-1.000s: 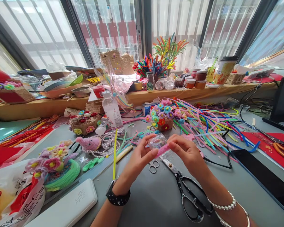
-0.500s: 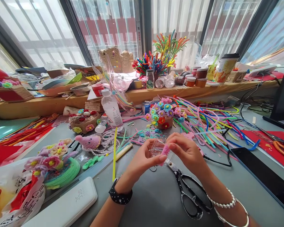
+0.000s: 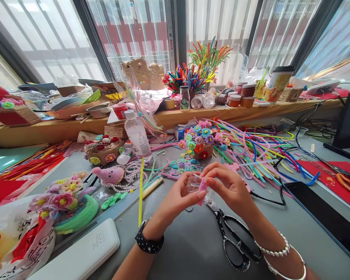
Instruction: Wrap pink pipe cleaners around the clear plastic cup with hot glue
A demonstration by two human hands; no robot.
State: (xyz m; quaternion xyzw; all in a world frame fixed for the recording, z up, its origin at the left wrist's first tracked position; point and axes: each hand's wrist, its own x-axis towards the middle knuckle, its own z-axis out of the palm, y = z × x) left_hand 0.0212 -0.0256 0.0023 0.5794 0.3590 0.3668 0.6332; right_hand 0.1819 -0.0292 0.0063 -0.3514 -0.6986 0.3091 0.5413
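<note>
My left hand (image 3: pixel 181 196) is closed around a small clear plastic container (image 3: pixel 193 182), its thumb pressing a pink fuzzy strip (image 3: pixel 202 189), which looks like pipe cleaner, against the side. From the right, my right hand (image 3: pixel 228 188) pinches the upper part of the same strip between thumb and fingers. Its fingers hide part of the container. Just below the hands lie black-handled scissors (image 3: pixel 235 233), blades pointing up toward the container. Behind my right hand a pink glue gun (image 3: pixel 235 167) is partly covered.
Loose coloured pipe cleaners (image 3: pixel 251 146) spread at the back right, beside a basket of fuzzy flowers (image 3: pixel 202 149). A phone (image 3: pixel 323 217) lies at right, a white power bank (image 3: pixel 84 249) at left. A clear bottle (image 3: pixel 137 136) stands behind a pink crocheted figure (image 3: pixel 111 175).
Both hands stay at nearly the same place on the container. The right fingers have shifted slightly left and up along the pink strip, which has turned a little more upright.
</note>
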